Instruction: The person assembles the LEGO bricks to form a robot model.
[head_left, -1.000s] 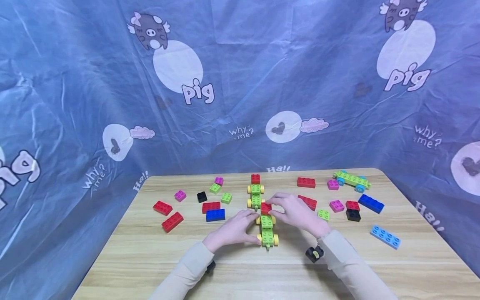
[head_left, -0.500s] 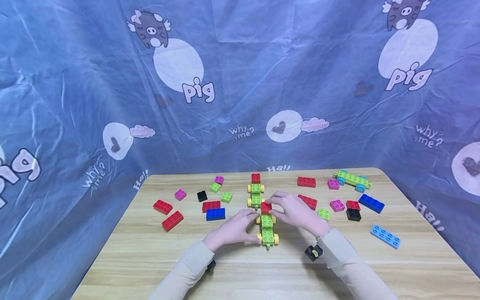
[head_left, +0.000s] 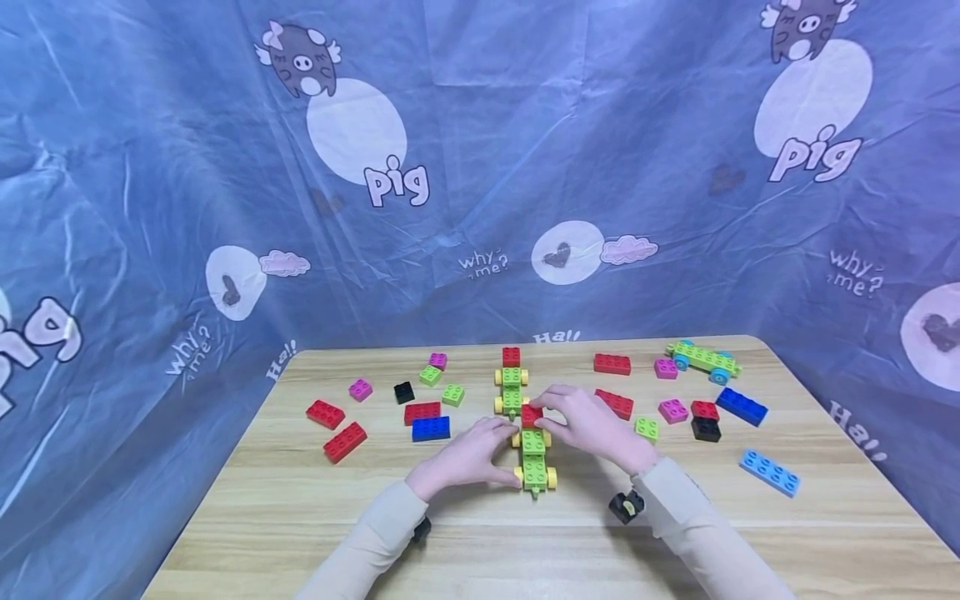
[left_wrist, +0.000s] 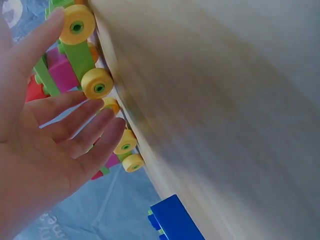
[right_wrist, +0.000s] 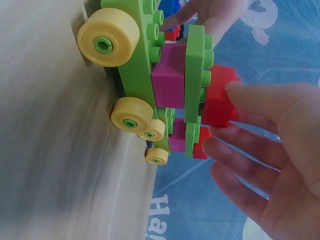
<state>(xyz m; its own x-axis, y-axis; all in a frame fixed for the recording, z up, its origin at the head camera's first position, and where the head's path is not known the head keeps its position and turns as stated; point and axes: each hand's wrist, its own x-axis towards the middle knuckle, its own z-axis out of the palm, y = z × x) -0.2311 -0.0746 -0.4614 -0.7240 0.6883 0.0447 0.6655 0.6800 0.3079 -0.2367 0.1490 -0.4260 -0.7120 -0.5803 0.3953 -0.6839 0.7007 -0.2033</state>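
A small toy car [head_left: 535, 460] with a lime-green base and yellow wheels stands mid-table. The right wrist view shows a magenta brick [right_wrist: 168, 75] on it, a green brick [right_wrist: 194, 70] above that and a red brick [right_wrist: 220, 97] on top. My right hand [head_left: 596, 427] pinches this red brick between thumb and fingers. On the car's left side, my left hand [head_left: 468, 458] is spread with relaxed fingers. Its thumb lies at the rear wheel [left_wrist: 77, 25], its index fingertip at the front wheel [left_wrist: 97, 84]. A similar car [head_left: 512, 392] stands just ahead, also topped with red.
Loose red, pink, green and black bricks lie to both sides, with a blue brick [head_left: 431, 428] left of the cars. Farther right are a darker blue brick [head_left: 742, 407], a light-blue brick [head_left: 770, 472] and a long green car base [head_left: 703, 360] with blue wheels. Printed cloth hangs behind.
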